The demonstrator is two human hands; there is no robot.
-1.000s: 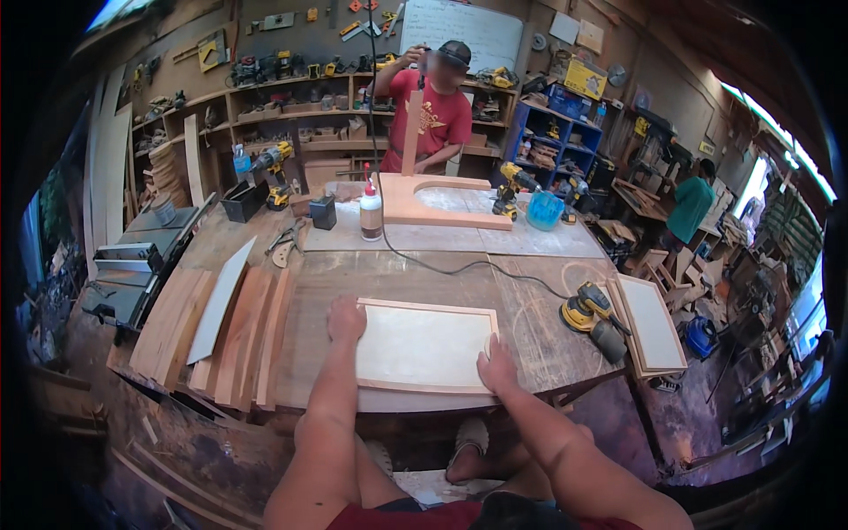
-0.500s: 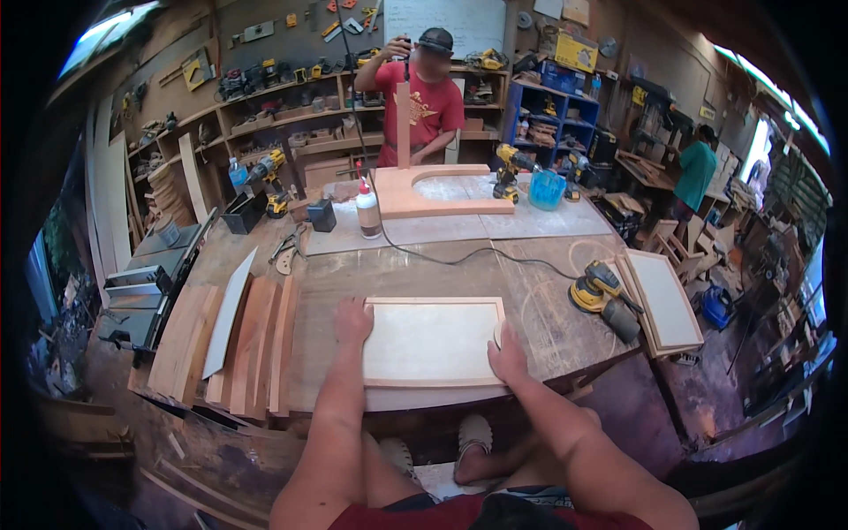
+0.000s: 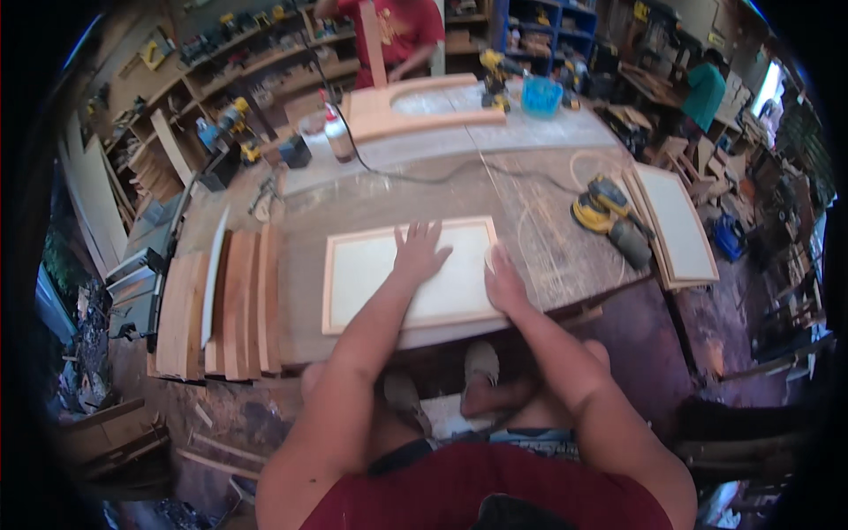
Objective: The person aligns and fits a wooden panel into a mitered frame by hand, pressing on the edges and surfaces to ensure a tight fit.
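A shallow framed panel [image 3: 362, 283], pale inside with a light wood border, lies on the workbench in front of me. My left hand [image 3: 420, 254] rests flat on its upper middle, fingers spread and nothing held. At the panel's right border is my right hand [image 3: 505, 281], its fingers curled round a small pale piece [image 3: 491, 258], perhaps a folded pad or paper. That piece touches the border; its exact kind is too blurred to tell.
Wooden boards [image 3: 243, 300] stand at the left of the workbench [image 3: 389, 199]. A yellow sander [image 3: 601, 208] with a cord and stacked framed panels [image 3: 676, 221] are on the right. Beyond are a glue bottle [image 3: 336, 132], a U-shaped wooden piece [image 3: 371, 115], and a co-worker [image 3: 402, 40].
My left hand has moved from the panel's left border onto its upper middle. The right hand stays at the right border. The panel sits slightly turned, and the view has tilted down.
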